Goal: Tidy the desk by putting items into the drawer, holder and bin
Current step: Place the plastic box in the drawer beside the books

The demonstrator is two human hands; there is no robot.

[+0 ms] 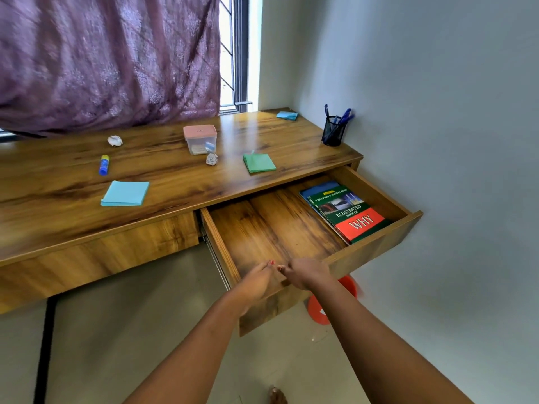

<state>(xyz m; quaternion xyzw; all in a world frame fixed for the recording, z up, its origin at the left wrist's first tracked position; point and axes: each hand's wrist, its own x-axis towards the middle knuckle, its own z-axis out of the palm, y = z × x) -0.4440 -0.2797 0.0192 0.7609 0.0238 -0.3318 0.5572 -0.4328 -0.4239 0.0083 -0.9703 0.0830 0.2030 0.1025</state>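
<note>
The wooden desk's right drawer (271,228) stands pulled out. Books (347,212) lie at its right end. My left hand (256,282) and my right hand (306,272) both grip the drawer's front edge, close together. On the desk top lie a blue paper pad (125,193), a green paper pad (259,163), a small blue pad (287,115) at the far corner, a glue stick (103,164), two crumpled paper balls (115,140) (212,158) and a pink-lidded box (200,139). A black mesh pen holder (334,131) with blue pens stands at the right end.
An orange bin (318,307) sits on the floor under the drawer, mostly hidden by my right arm. A purple curtain (110,59) hangs behind the desk. The wall (437,112) is close on the right. A bare foot (277,396) shows at the bottom.
</note>
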